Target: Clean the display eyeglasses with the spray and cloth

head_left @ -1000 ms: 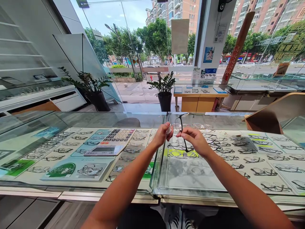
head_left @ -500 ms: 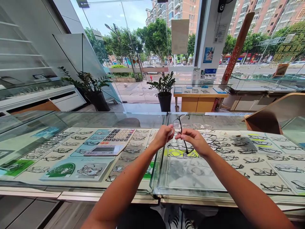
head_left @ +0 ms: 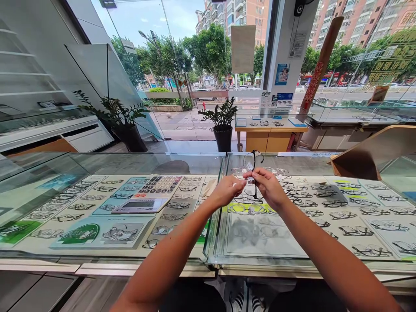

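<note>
A pair of dark-framed glasses is held upright above the glass display case, one lens above the hands and a dark part reaching down below them. My right hand pinches the frame near its middle between thumb and fingers. My left hand is closed just left of it, its fingertips at the frame with something small and white between them, perhaps a cloth. Beneath the glass lie rows of eyeglasses.
A calculator rests on the left case, near a tray with a green emblem. A brown wooden stand is at the right. Beyond the cases are potted plants and a wooden table.
The glasses have turned in my hands and moved slightly up and right. My left hand has shifted right and lower, closer to my right hand. The camera view has shifted slightly.
</note>
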`<state>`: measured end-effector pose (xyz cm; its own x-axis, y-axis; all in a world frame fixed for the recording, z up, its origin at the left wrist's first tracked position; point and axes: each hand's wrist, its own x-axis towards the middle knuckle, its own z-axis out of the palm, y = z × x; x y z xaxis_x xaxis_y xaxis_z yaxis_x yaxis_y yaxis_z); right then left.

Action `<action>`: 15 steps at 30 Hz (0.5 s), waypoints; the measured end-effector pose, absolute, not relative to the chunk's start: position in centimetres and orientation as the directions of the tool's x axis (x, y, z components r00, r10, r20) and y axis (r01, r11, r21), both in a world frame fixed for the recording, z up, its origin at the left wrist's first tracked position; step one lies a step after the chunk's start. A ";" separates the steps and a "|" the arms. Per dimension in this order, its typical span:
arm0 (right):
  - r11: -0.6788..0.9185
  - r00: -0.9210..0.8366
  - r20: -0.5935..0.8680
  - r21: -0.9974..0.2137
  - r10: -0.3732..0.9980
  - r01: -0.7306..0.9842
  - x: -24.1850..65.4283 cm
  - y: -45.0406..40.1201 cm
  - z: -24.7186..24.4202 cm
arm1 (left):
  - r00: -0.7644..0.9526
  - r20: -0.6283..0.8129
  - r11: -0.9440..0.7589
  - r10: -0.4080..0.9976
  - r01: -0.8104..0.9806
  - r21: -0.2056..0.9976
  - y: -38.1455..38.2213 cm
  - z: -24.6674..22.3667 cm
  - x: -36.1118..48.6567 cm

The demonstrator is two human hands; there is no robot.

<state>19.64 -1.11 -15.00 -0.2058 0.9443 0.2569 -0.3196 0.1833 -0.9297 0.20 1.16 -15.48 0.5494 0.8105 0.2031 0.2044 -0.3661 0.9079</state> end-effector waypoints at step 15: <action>0.131 -0.193 0.235 -0.889 0.952 -0.440 19.9 -0.8 -15.0 | 0.259 0.414 -0.474 0.872 0.246 0.845 4.4 -16.6 -2.2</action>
